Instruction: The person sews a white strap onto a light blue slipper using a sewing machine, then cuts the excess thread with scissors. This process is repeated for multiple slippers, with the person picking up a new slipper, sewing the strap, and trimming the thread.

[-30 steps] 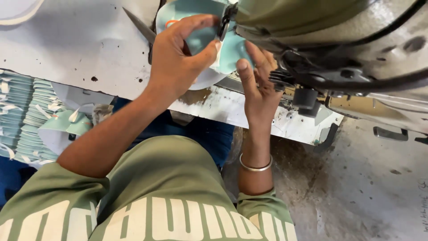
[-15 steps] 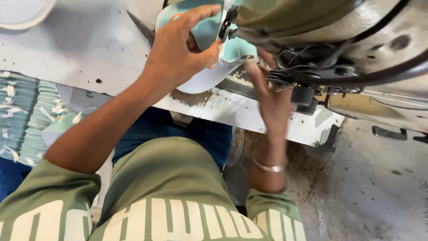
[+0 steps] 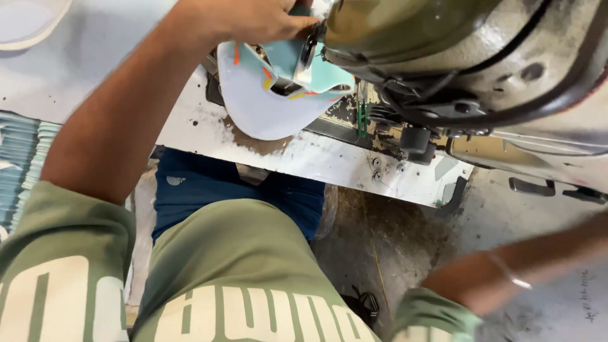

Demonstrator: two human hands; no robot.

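l hand (image 3: 253,19) sits at top of frame w/ fingers curled down onto a light blue cap piece (image 3: 278,88), pinning it vs the head of an olive-grey sewing machine (image 3: 443,57); the cap's pale brim w/ orange and yellow marks hangs over the edge of the worn white table (image 3: 316,158), just beside the needle area. r arm (image 3: 525,272) w/ a thin bangle (image 3: 506,271) reaches off to the right edge, blurred, and the r hand itself is out of frame so can't tell its fingers. olive shirt (image 3: 221,285) w/ pale lettering and dark blue trousers (image 3: 209,196) fill the bottom, stacked teal fabric (image 3: 25,164) at far left.
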